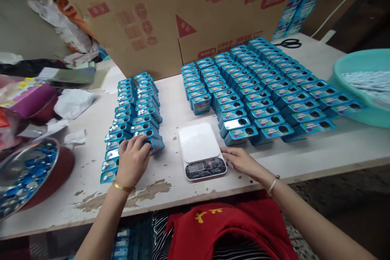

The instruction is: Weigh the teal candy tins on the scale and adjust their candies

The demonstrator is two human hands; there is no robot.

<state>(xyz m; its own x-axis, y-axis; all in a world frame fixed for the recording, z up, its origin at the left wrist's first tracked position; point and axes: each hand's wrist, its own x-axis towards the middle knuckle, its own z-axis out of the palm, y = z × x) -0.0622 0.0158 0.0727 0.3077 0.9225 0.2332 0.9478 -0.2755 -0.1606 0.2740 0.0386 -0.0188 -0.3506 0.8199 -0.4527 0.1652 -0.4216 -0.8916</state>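
My left hand [133, 159] grips a small blue tin [154, 143] at the near end of two rows of blue tins [134, 109] on the left of the white table [170, 105]. My right hand [240, 160] rests flat on the table, fingertips touching the right edge of a small white kitchen scale [201, 150] whose platform is bare. A large block of blue tins [262, 85] in several rows stands to the right of the scale.
A big cardboard box [170, 12] stands along the back. A teal basin [365, 85] sits at the right, black scissors [289, 43] behind the tins. A red bowl of blue caps [27, 172] sits at the left among bags and wrappers.
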